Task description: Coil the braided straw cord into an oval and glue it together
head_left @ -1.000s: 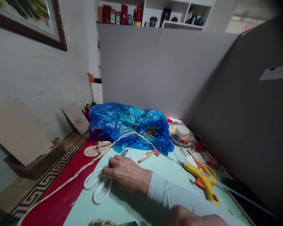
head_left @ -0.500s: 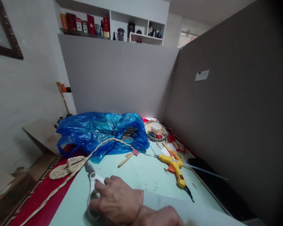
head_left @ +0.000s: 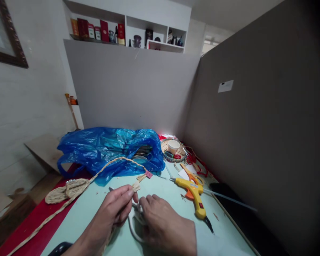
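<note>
My left hand (head_left: 114, 208) is closed in a pinch on the frayed end of a pale straw braid (head_left: 136, 186), which sticks out past the fingertips. Part of that braid seems to pass below the palm, mostly hidden. Just to the right, my right hand (head_left: 166, 220) grips a pair of white-handled scissors (head_left: 133, 225). Its fingers cover much of the handles, and only a bit of the blade shows behind my left hand. Beyond the hands, a pink binder clip (head_left: 148, 174) clamps one end of a long straw braid (head_left: 109, 163).
A blue plastic bag (head_left: 109, 142) lies at the back left, beside a coiled straw braid (head_left: 66, 191). To the right are a yellow glue gun (head_left: 193, 192) with a glue stick, orange-handled scissors (head_left: 192, 173), and a woven tray (head_left: 165, 144) holding a white cup (head_left: 174, 146). Grey partitions rise behind and right.
My right hand has lifted the scissors and moved right with them. My left hand has come in from the lower right to the left side, pinching the straw braid's end.
</note>
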A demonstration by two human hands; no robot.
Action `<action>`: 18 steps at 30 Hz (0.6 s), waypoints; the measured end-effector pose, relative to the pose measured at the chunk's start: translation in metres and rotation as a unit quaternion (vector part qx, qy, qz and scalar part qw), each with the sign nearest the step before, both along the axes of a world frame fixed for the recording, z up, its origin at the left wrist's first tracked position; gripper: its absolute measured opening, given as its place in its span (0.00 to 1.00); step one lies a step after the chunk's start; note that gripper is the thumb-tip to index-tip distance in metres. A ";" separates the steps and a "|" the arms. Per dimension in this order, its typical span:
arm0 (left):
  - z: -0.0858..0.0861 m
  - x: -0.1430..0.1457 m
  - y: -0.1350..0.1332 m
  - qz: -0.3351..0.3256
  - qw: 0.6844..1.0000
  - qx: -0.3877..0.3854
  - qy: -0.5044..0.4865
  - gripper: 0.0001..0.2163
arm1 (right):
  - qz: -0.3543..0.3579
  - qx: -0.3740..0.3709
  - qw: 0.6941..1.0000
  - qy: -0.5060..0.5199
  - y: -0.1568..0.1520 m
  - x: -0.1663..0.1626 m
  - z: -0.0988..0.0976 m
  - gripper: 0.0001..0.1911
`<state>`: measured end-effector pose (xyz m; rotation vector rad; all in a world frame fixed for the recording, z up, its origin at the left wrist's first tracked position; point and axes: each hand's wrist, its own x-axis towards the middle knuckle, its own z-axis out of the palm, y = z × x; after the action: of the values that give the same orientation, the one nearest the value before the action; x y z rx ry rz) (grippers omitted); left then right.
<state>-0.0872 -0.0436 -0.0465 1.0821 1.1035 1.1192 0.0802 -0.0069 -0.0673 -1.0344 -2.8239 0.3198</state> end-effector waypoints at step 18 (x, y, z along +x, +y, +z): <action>-0.008 -0.006 -0.001 0.056 0.992 -0.021 -0.115 0.08 | -0.062 -0.418 0.819 0.389 0.023 0.093 0.000 0.34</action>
<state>-0.0932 -0.0445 -0.0549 0.8420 1.0099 1.2701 0.1731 0.0160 -0.0673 -0.8628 -1.8156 1.6270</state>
